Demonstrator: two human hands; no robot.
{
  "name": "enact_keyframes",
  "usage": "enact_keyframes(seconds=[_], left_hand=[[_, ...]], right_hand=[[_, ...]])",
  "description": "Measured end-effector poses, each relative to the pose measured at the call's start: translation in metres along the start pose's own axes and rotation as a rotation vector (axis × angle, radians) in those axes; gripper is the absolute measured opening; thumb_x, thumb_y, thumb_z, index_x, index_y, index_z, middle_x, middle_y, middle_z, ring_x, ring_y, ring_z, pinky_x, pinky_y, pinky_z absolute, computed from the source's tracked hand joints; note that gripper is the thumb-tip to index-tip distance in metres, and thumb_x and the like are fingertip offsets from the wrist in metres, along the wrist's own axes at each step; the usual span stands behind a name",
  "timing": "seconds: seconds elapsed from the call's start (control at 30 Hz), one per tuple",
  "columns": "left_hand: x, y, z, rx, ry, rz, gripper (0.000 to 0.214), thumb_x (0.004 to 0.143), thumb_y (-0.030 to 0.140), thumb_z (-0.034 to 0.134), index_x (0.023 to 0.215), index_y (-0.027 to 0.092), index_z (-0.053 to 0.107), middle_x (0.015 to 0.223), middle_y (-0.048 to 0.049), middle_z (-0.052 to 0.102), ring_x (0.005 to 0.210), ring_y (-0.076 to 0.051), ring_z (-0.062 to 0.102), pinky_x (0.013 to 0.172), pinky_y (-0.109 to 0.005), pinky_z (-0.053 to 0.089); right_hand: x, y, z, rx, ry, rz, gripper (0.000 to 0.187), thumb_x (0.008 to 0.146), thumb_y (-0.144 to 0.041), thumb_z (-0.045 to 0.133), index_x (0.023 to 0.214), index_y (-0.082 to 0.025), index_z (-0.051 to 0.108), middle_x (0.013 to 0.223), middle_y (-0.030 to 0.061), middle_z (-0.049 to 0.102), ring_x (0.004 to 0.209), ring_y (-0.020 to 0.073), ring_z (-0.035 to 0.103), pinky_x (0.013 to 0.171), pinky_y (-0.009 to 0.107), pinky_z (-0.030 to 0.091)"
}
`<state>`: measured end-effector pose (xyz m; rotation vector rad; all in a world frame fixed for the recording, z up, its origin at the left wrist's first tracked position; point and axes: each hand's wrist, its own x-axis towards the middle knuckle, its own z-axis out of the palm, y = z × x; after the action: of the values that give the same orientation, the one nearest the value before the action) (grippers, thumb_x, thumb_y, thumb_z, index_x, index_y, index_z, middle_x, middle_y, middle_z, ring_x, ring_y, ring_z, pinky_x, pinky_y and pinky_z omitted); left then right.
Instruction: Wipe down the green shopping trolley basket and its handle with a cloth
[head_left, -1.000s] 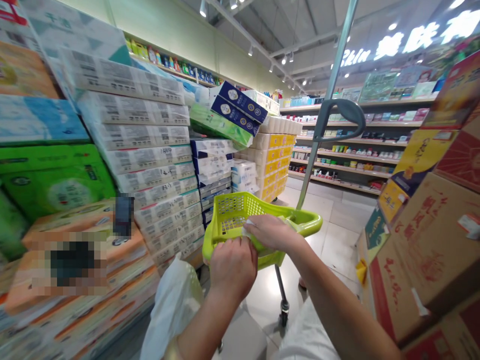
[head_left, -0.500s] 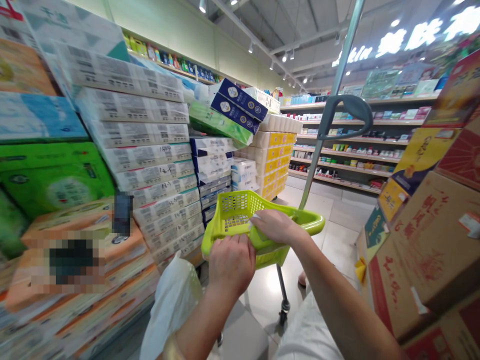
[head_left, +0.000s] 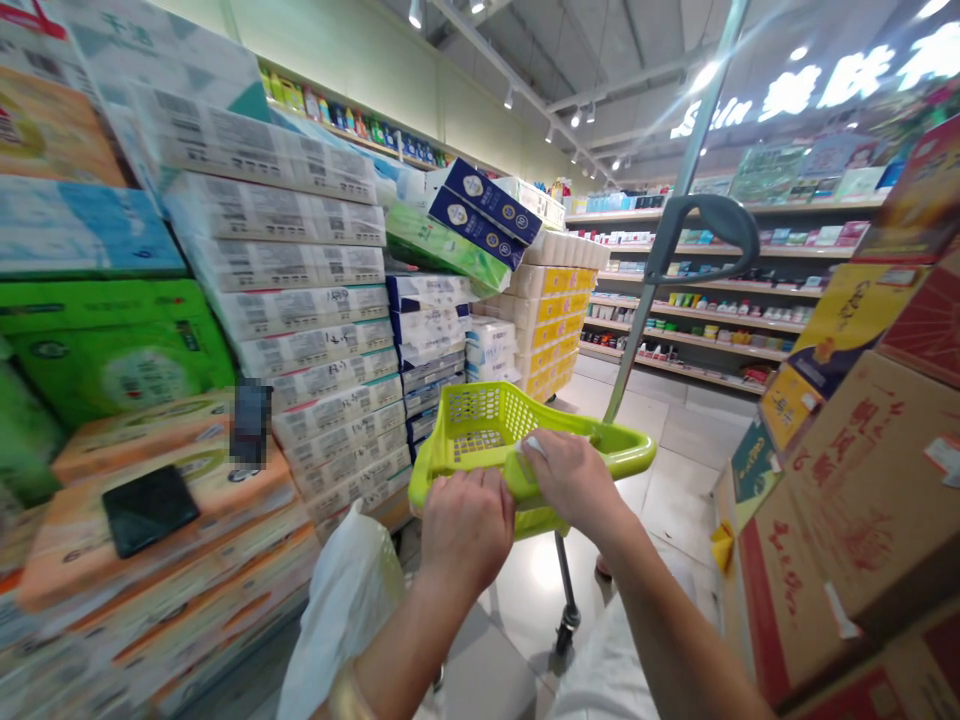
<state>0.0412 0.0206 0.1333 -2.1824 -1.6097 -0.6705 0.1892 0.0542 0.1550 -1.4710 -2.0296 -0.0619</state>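
A lime-green shopping cart basket with perforated walls stands right in front of me. My left hand is closed over its near rim, fingers curled over the top edge. Just to the right, my right hand presses a small white wipe against the same rim; its fingers are bent around it, and most of the wipe is hidden. Behind the basket's right end rises a metal pole with a grey loop handle. One caster wheel shows below on the floor.
Tissue packs are stacked high on the left. A black phone-like slab lies on an orange pack. A white plastic bag hangs by my left forearm. Cardboard boxes line the right; stocked shelves stand behind.
My right hand has slid a little rightward and toward me along the rim with the wipe. The left hand keeps its hold. The whole view has shifted slightly.
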Motion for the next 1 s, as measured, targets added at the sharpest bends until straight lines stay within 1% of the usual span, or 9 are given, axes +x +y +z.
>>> enact_keyframes(seconds=[0.07, 0.17, 0.33, 0.43, 0.57, 0.67, 0.83, 0.9, 1.0], left_hand=[[0.0, 0.0, 0.001, -0.002, 0.018, -0.003, 0.034, 0.093, 0.027, 0.032, 0.078, 0.019, 0.061, 0.074, -0.0073, 0.066, 0.07, -0.024, 0.057, 0.066, -0.037, 0.032], [0.0, 0.0, 0.002, -0.001, 0.019, -0.012, 0.033, 0.093, 0.027, 0.032, 0.078, 0.019, 0.061, 0.074, -0.0069, 0.066, 0.07, -0.024, 0.058, 0.066, -0.037, 0.032], [0.0, -0.002, 0.002, 0.0, 0.0, -0.001, 0.033, 0.093, 0.028, 0.032, 0.081, 0.02, 0.06, 0.077, -0.0062, 0.067, 0.072, -0.026, 0.059, 0.065, -0.037, 0.032], [0.0, -0.004, 0.002, 0.0, 0.009, 0.007, 0.033, 0.094, 0.027, 0.031, 0.082, 0.02, 0.061, 0.077, -0.0058, 0.067, 0.072, -0.025, 0.059, 0.066, -0.037, 0.032], [0.0, -0.003, 0.003, -0.003, 0.03, 0.011, 0.032, 0.093, 0.027, 0.032, 0.084, 0.019, 0.062, 0.078, -0.0059, 0.068, 0.071, -0.023, 0.058, 0.067, -0.037, 0.032], [0.001, -0.001, 0.003, 0.0, 0.036, -0.001, 0.032, 0.093, 0.027, 0.033, 0.082, 0.019, 0.062, 0.076, -0.0064, 0.068, 0.07, -0.023, 0.058, 0.066, -0.037, 0.032], [0.001, -0.003, 0.001, 0.008, 0.011, 0.018, 0.034, 0.093, 0.027, 0.032, 0.079, 0.018, 0.062, 0.075, -0.007, 0.067, 0.071, -0.023, 0.058, 0.065, -0.036, 0.032], [0.001, -0.006, 0.0, 0.009, 0.002, 0.027, 0.034, 0.093, 0.027, 0.032, 0.08, 0.018, 0.062, 0.076, -0.0069, 0.067, 0.072, -0.023, 0.058, 0.066, -0.036, 0.033], [0.001, -0.009, -0.001, 0.007, 0.003, 0.036, 0.034, 0.094, 0.026, 0.03, 0.082, 0.019, 0.061, 0.078, -0.0064, 0.068, 0.072, -0.023, 0.058, 0.067, -0.036, 0.033]], right_hand=[[-0.007, 0.009, 0.005, 0.006, 0.128, 0.022, 0.022, 0.094, -0.028, 0.046, 0.086, -0.021, 0.065, 0.086, 0.0041, 0.07, 0.082, 0.0181, 0.062, 0.076, 0.028, 0.04], [-0.023, 0.004, 0.018, 0.056, 0.305, -0.071, 0.019, 0.093, -0.026, 0.046, 0.099, -0.02, 0.064, 0.1, 0.0065, 0.069, 0.097, 0.0205, 0.061, 0.089, 0.034, 0.04], [-0.044, -0.006, 0.036, 0.15, 0.39, -0.24, 0.023, 0.093, -0.02, 0.044, 0.108, -0.022, 0.061, 0.114, 0.0056, 0.067, 0.113, 0.0193, 0.057, 0.101, 0.038, 0.037], [-0.048, 0.019, 0.035, 0.171, 0.501, -0.184, 0.023, 0.093, -0.019, 0.043, 0.108, -0.022, 0.061, 0.111, 0.006, 0.068, 0.112, 0.0197, 0.058, 0.1, 0.04, 0.039], [-0.047, 0.051, 0.033, 0.199, 0.67, -0.009, 0.023, 0.094, -0.025, 0.044, 0.106, -0.019, 0.062, 0.11, 0.009, 0.068, 0.108, 0.0225, 0.059, 0.096, 0.044, 0.042], [-0.048, 0.036, 0.039, 0.181, 0.682, -0.022, 0.022, 0.093, -0.024, 0.045, 0.105, -0.02, 0.063, 0.108, 0.0082, 0.068, 0.11, 0.0226, 0.058, 0.1, 0.045, 0.039], [-0.055, -0.011, 0.052, 0.183, 0.484, -0.238, 0.027, 0.091, -0.016, 0.045, 0.112, -0.023, 0.061, 0.116, 0.004, 0.067, 0.118, 0.0183, 0.055, 0.106, 0.04, 0.032], [-0.056, -0.007, 0.051, 0.193, 0.476, -0.252, 0.026, 0.092, -0.016, 0.045, 0.111, -0.023, 0.061, 0.117, 0.0044, 0.067, 0.117, 0.0181, 0.056, 0.106, 0.039, 0.033], [-0.053, 0.024, 0.047, 0.204, 0.605, -0.182, 0.023, 0.092, -0.017, 0.045, 0.107, -0.021, 0.061, 0.111, 0.0065, 0.068, 0.113, 0.0203, 0.058, 0.102, 0.043, 0.038]])
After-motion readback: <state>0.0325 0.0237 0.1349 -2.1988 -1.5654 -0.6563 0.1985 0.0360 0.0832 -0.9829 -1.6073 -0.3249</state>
